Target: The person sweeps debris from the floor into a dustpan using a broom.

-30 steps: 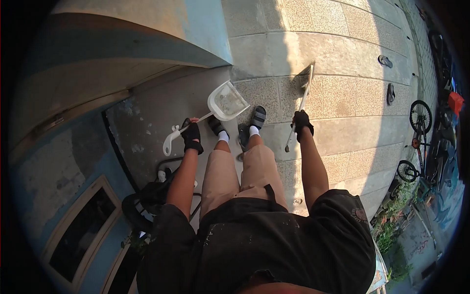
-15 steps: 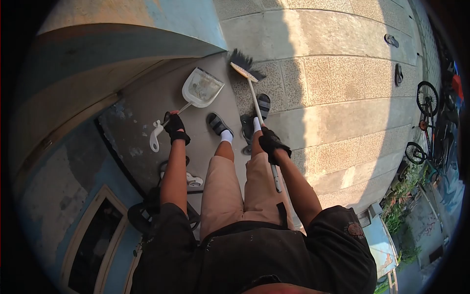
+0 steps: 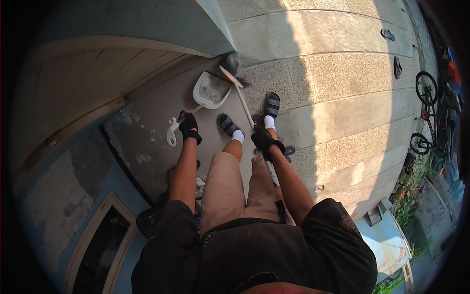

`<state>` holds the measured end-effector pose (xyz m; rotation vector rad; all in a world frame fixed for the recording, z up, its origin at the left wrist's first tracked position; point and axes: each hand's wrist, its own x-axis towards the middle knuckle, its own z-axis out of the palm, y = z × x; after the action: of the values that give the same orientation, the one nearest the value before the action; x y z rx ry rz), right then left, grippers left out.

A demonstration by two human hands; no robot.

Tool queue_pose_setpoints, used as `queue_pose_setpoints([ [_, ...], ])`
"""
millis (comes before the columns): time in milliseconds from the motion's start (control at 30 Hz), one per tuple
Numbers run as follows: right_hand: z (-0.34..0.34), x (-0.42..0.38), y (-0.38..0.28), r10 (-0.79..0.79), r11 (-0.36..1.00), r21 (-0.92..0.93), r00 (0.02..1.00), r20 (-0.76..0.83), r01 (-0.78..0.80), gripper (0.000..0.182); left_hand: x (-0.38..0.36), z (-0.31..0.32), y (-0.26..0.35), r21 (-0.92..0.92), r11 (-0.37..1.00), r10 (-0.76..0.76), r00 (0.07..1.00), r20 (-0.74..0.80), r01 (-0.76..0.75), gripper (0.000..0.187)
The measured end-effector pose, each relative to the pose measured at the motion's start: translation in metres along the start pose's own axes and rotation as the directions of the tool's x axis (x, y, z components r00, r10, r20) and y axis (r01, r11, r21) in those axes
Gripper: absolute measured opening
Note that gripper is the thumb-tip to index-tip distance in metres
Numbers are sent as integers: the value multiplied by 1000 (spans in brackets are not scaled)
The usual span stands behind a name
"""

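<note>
Dustpan (image 3: 212, 94) and broom (image 3: 246, 107) found held close together

Directions are given with twelve at the top of the view. The left hand (image 3: 189, 125), black-gloved, is noted at ten o'clock, closed around the dustpan's handle; the hooked white end of the handle is seen protruding beyond the grip toward nine. The white tray is located between eleven and twelve, above the smooth grey floor (image 3: 152, 125). Grey patches are observed inside it; whether these are debris or staining cannot be told.

The right hand (image 3: 263, 139), likewise black-gloved, is found just off centre toward two o'clock, wrapped around the broom's pale stick. The stick is slanted from the broom head at twelve down to its free end near five. The broom head is positioned just beside the tray's edge, its dark bristles blurred; contact between the two cannot be confirmed.

Strapped sandals (image 3: 272, 105) are worn over white socks, both feet being placed below the tray and broom head. Two loose slippers (image 3: 397, 67) are recorded at two o'clock on the paving (image 3: 342, 81), which is partly sunlit. A bicycle (image 3: 427, 111) is sighted near three, and a framed window (image 3: 100, 245) at eight.
</note>
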<state>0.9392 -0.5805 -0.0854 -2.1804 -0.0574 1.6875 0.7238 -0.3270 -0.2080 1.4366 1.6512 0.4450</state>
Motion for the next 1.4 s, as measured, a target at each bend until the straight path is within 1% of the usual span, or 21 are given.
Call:
queue_pose_setpoints([
  [167, 21, -26, 8, -71, 990, -124, 997, 12, 72, 37, -10, -23, -9, -56, 997, 55, 998, 5, -54, 16],
  [300, 39, -22, -12, -65, 979, -193, 998, -1, 64, 36, -16, -43, -27, -126, 992, -5, 1000, -3, 5, 16],
  [400, 58, -8, -21, -28, 963, -266, 999, 18, 32, 36, -20, -38, -43, -86, 996, -17, 997, -70, 11, 16],
  [467, 68, -3, -19, -23, 945, -325, 998, 60, 41, 35, -19, -37, -49, -178, 984, -40, 997, -68, 27, 15],
  [533, 80, 18, 20, -249, 926, -234, 945, 212, 297, 32, -21, -46, -44, -180, 982, -78, 995, -67, 65, 11],
  [567, 63, -20, -8, -50, 997, 58, 990, 131, 42, 31, -23, -53, -45, -189, 980, -73, 995, -68, 59, 12],
  [633, 55, -13, 14, 94, 972, 188, 968, 231, -139, 20, -15, -70, -44, -221, 975, -30, 997, -76, 12, 13],
  [700, 34, -87, -36, -44, 996, 84, 995, 88, 37, 35, -8, -95, -62, -330, 939, -118, 992, -53, 94, 14],
  [733, 19, -108, -52, -44, 998, -39, 990, 133, 50, 47, -9, -112, -56, -349, 935, -101, 993, -67, 71, 14],
  [767, 8, -105, -47, 28, 985, 164, 985, 170, -56, 45, -15, -131, -50, -426, 901, -130, 989, -76, 86, 14],
  [800, -3, -114, -54, 33, 978, 196, 984, 172, -67, 33, -21, -151, -47, -497, 862, -161, 983, -84, 98, 15],
  [833, -12, -124, -61, 16, 990, 136, 989, 145, -36, 26, -19, -168, -51, -597, 799, -143, 988, -64, 77, 15],
  [867, -19, -136, -68, 0, 997, 78, 993, 117, -9, 19, -21, -189, -48, -603, 795, -129, 988, -79, 55, 15],
  [933, -27, -157, -82, 2, 993, 120, 991, 131, -18, 16, -24, -224, -40, -521, 847, -169, 982, -80, 104, 16],
  [1000, -20, -180, -87, -92, 990, 114, 990, 110, 79, 14, -28, -252, -40, -470, 881, -112, 989, -100, 52, 17],
  [1067, -12, -189, -99, -90, 995, -43, 993, 79, 94, 11, -16, -269, -30, -444, 894, -133, 982, -134, 60, 17],
  [1100, -8, -190, -102, -103, 993, -39, 988, 115, 108, 8, -13, -278, -25, -454, 890, -122, 981, -147, 43, 17],
  [1167, 1, -192, -114, -117, 993, -14, 976, 181, 121, 9, -1, -294, -14, -403, 911, 2, 978, -206, -87, 17],
  [1300, 29, -180, -141, -140, 984, -79, 964, 227, 161, 13, 15, -327, 33, -280, 932, 154, 950, -272, -231, 18],
  [1367, 39, -170, -154, -169, 973, -113, 954, 249, 202, 16, 34, -346, 41, -357, 934, -39, 991, -127, -9, 20],
  [1400, 45, -164, -161, -176, 974, -94, 949, 261, 206, 17, 51, -353, 32, -360, 933, -25, 990, -140, -27, 20],
])
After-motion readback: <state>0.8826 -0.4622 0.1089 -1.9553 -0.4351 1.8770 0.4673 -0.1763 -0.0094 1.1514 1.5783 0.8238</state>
